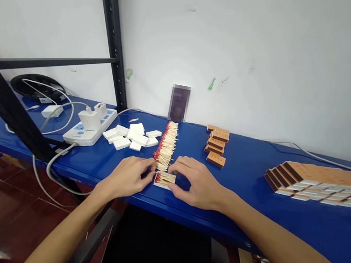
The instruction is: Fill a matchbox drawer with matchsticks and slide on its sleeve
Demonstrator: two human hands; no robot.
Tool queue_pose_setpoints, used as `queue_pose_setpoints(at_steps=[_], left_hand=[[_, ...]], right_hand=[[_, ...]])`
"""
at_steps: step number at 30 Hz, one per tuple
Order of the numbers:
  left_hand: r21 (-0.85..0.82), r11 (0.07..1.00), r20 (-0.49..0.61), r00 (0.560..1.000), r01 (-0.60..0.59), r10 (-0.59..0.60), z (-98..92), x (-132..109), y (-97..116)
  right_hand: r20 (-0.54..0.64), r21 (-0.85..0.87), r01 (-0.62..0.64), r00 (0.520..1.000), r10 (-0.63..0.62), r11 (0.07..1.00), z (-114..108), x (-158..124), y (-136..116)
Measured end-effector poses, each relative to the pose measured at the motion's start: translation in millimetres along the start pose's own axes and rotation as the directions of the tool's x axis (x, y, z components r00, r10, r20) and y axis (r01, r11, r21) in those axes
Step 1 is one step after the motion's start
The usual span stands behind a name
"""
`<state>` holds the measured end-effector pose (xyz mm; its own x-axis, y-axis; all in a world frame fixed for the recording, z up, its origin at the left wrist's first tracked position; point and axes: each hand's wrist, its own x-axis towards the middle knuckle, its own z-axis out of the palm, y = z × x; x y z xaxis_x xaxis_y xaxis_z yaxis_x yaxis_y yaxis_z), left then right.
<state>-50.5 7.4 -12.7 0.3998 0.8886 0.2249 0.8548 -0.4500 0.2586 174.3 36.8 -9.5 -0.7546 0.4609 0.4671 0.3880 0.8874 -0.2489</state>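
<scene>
A small white matchbox tray (164, 179) filled with red-tipped matches lies near the front edge of the blue table (246, 194). My left hand (130, 177) pinches its left end with curled fingers. My right hand (194, 181) grips its right end, fingers bent over it. Just behind the tray a long row of loose red-tipped matches (166, 145) stretches toward the wall.
Empty white trays (131, 136) lie in a heap at the left. A white power strip (89, 127) with cables sits further left by a black shelf post (112, 29). Orange matchbox sleeves (216, 145) are stacked behind. Rows of finished boxes (326, 181) fill the right.
</scene>
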Motion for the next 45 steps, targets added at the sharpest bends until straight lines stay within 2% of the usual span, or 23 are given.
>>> queue_pose_setpoints(at_steps=[4, 9, 12, 15, 18, 20, 26, 45], left_hand=[[-0.052, 0.999, -0.014, 1.0, 0.006, -0.006, 0.1, 0.3, -2.0], [-0.091, 0.996, -0.052, 0.998, 0.013, -0.018, 1.2, -2.0, -1.5], [-0.095, 0.993, -0.045, 0.997, -0.07, 0.066, -0.8, -3.7, 1.2], [-0.09, 0.981, 0.014, 0.985, -0.169, 0.171, -3.6, -4.0, 3.1], [-0.084, 0.977, 0.049, 0.979, -0.195, 0.199, -4.7, -3.7, 3.4], [-0.094, 0.982, 0.03, 0.985, -0.167, 0.17, -3.8, -3.7, 3.1], [-0.051, 0.999, -0.054, 0.998, 0.015, -0.018, 1.7, -2.5, -0.2], [-0.084, 0.996, 0.0, 1.0, 0.012, -0.012, 0.4, 1.0, -2.3]], right_hand=[[0.087, 0.054, 0.004, 0.996, -0.009, 0.999, -1.7, -1.2, -2.0], [0.06, 0.057, -0.039, 0.998, 0.036, 0.998, 0.7, -2.2, -1.6], [0.026, 0.062, -0.058, 0.998, 0.057, 0.996, -0.8, -1.6, -2.2], [0.015, 0.052, -0.049, 0.999, 0.048, 0.997, -2.8, -0.7, -3.5], [0.03, 0.051, -0.02, 0.999, 0.019, 0.998, -2.8, -0.3, -3.6], [0.048, 0.039, -0.016, 0.999, 0.015, 0.999, -1.8, -0.4, -2.8], [0.103, 0.022, -0.053, 0.993, 0.051, 0.998, -0.5, -0.9, -1.1], [0.173, 0.096, -0.045, 0.985, 0.027, 0.994, -1.5, -2.9, 0.4]])
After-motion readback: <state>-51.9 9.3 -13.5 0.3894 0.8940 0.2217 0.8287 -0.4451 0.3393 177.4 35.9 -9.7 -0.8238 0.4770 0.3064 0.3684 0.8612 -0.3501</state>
